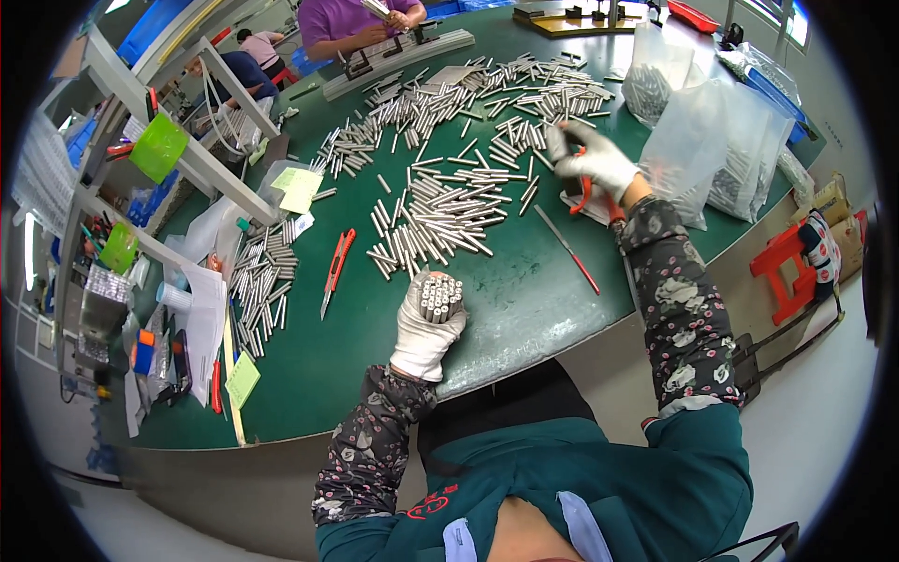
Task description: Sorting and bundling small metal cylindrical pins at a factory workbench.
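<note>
My left hand [423, 339], in a white glove, is wrapped around an upright bundle of short metal rods [441, 298] near the table's front edge. Their round ends face up. My right hand [604, 167], gloved too, is further off at the right, its thumb and fingers curved and apart. An orange-red handled tool [584, 195] shows beneath it and in the finger gap; whether the hand touches it, I cannot tell. Between both hands lies a loose pile of similar rods [440, 214]. More rods [562, 94] spread behind it.
An orange utility knife [339, 267] and a red-handled thin tool [571, 251] lie on the green table [524, 314]. Filled plastic bags [693, 140] stand at the right. Another rod pile [264, 281], papers and a shelf frame [220, 169] are left. A person in purple [351, 28] works opposite.
</note>
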A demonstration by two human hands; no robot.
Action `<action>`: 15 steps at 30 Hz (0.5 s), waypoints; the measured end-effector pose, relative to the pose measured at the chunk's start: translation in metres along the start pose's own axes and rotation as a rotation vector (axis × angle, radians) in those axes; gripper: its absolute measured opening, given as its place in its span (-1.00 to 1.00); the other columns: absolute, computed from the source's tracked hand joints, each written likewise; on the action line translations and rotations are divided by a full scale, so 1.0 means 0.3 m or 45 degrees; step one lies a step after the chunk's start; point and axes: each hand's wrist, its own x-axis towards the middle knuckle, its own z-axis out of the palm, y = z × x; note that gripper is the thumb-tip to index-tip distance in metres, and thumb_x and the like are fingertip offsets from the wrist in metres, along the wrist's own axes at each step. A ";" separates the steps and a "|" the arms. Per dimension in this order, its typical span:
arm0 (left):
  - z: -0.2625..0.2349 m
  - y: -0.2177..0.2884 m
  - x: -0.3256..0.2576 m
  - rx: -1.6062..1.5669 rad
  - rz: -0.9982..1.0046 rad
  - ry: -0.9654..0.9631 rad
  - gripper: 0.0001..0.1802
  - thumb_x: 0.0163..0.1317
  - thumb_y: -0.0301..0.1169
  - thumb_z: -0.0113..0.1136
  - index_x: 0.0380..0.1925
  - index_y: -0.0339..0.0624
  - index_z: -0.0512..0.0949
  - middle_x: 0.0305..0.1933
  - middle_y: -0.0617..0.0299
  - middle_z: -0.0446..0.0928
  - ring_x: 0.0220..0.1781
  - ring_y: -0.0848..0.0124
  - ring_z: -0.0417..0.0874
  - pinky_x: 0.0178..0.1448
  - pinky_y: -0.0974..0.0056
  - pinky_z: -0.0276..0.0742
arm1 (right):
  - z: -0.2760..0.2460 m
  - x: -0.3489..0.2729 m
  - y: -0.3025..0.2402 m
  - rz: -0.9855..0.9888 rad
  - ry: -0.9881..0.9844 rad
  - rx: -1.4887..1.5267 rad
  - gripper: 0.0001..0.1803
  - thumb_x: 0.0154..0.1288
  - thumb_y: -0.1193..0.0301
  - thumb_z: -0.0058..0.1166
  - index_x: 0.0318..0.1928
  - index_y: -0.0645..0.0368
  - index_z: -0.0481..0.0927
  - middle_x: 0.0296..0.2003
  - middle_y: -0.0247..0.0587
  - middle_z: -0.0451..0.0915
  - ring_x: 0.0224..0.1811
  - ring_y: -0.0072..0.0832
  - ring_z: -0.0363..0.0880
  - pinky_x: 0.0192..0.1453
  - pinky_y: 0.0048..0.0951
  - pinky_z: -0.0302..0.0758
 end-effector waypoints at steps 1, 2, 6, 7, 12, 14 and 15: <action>-0.008 0.015 -0.002 -0.095 -0.125 -0.002 -0.27 -0.11 -0.71 0.22 0.13 -0.22 0.20 -0.22 0.29 0.50 -0.23 0.53 0.55 -0.17 0.44 0.51 | 0.006 -0.005 -0.026 -0.002 0.154 0.270 -0.31 -0.05 0.40 0.22 0.16 0.29 0.33 -0.12 -0.25 0.53 -0.11 -0.48 0.49 0.02 -0.53 0.39; -0.005 0.040 -0.001 -0.198 -0.246 -0.015 -0.23 -0.11 -0.67 0.24 0.17 -0.26 0.17 -0.14 0.30 0.50 -0.12 0.54 0.55 -0.01 0.43 0.49 | -0.001 -0.017 -0.049 0.001 0.323 0.532 -0.30 -0.03 0.41 0.23 0.17 0.31 0.33 -0.10 -0.29 0.51 -0.09 -0.52 0.47 0.02 -0.56 0.37; -0.004 0.036 0.005 -0.242 -0.243 -0.046 -0.26 -0.10 -0.69 0.21 0.16 -0.26 0.19 -0.14 0.30 0.50 -0.13 0.54 0.55 -0.01 0.44 0.49 | 0.129 -0.089 -0.190 -0.096 0.073 0.448 -0.34 0.08 0.41 0.13 0.22 0.32 0.28 -0.10 -0.28 0.47 -0.08 -0.59 0.43 0.05 -0.59 0.36; -0.013 0.037 0.001 -0.232 -0.255 -0.026 -0.26 -0.10 -0.69 0.21 0.16 -0.26 0.19 -0.14 0.30 0.50 -0.13 0.54 0.55 -0.01 0.44 0.49 | 0.202 -0.148 -0.279 0.099 -0.178 0.210 -0.39 0.05 0.43 0.13 0.16 0.28 0.35 -0.13 -0.29 0.47 -0.09 -0.61 0.42 0.04 -0.58 0.38; -0.043 0.077 0.050 0.571 0.250 -0.404 -0.32 -0.04 -0.60 0.22 0.15 -0.20 0.22 0.05 0.29 0.43 0.07 0.42 0.46 0.17 0.41 0.37 | 0.453 -0.306 -0.309 -0.971 -0.598 -0.576 -0.42 -0.02 0.28 0.22 0.09 0.11 0.47 -0.06 0.09 0.48 0.01 -0.08 0.43 0.10 -0.17 0.36; -0.005 0.062 -0.005 -0.269 -0.236 -0.097 -0.27 -0.09 -0.63 0.27 0.15 -0.19 0.24 -0.04 0.29 0.47 -0.03 0.51 0.52 0.06 0.42 0.45 | 0.391 -0.234 -0.269 -0.561 -0.352 -1.034 -0.52 -0.03 0.27 0.21 -0.03 0.11 0.56 -0.10 0.06 0.51 -0.01 -0.08 0.44 0.06 -0.22 0.38; 0.009 0.069 -0.020 -0.311 -0.245 -0.082 -0.27 -0.11 -0.63 0.28 0.15 -0.20 0.24 -0.06 0.30 0.47 -0.06 0.52 0.52 0.02 0.42 0.46 | 0.368 -0.230 -0.244 -0.513 -0.071 -1.053 -0.59 -0.04 0.27 0.20 -0.12 0.14 0.61 -0.09 0.04 0.52 -0.04 -0.09 0.46 0.05 -0.26 0.39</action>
